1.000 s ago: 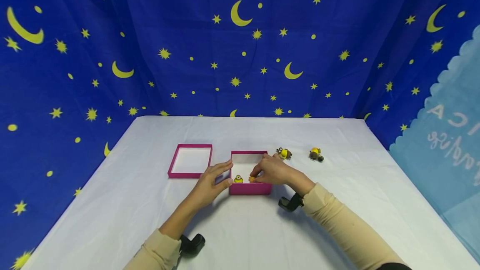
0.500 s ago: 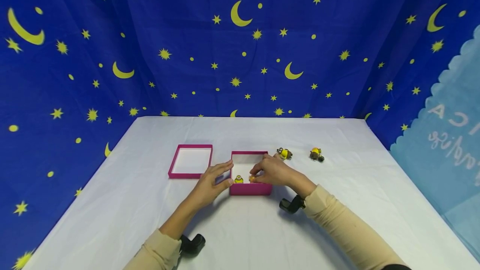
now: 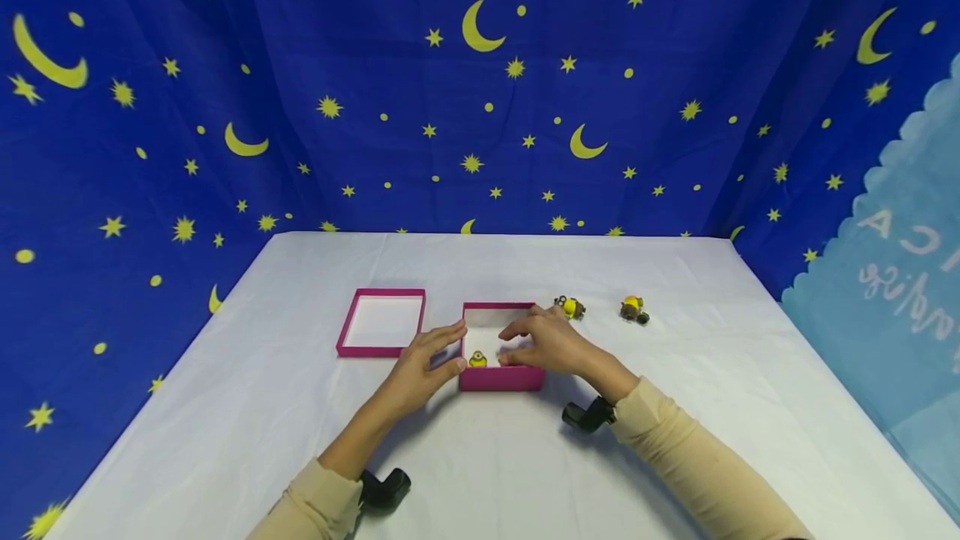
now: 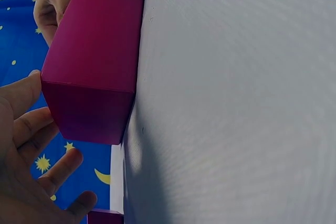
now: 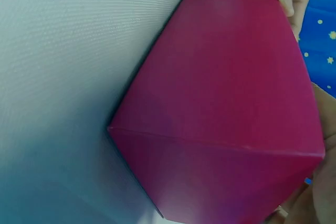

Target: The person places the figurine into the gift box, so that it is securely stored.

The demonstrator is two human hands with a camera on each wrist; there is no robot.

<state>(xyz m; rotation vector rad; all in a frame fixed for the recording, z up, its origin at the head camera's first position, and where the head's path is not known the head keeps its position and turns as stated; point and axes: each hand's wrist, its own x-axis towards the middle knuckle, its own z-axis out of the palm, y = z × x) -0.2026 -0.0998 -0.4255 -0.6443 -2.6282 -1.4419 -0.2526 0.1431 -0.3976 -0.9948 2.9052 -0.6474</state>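
Note:
A magenta box [image 3: 501, 380] with a white inside stands open-topped on the table. My left hand [image 3: 420, 369] rests its thumb and fingertips at the box's left rim, other fingers spread loosely, as the left wrist view shows. My right hand [image 3: 551, 342] reaches over the right wall, thumb and fingers parted inside the box. A small yellow one-eyed Minion figure [image 3: 477, 359] sits in the front left of the box. The small orange-yellow figure by my right fingertips is now mostly hidden. From the right wrist, the box's outer wall [image 5: 226, 87] blocks the inside.
A matching magenta lid [image 3: 367, 352] lies white inside up, left of the box. Beyond my right hand lie two more Minion figures, one with goggles [image 3: 572, 308] and another [image 3: 633, 310] farther right. A blue star-and-moon curtain [image 3: 420, 90] hangs behind the white-covered table [image 3: 480, 457].
My right thumb and fingers have parted from their pinch on the small orange-yellow figure inside the box, and the hand has shifted slightly right. My left hand stays at the rim.

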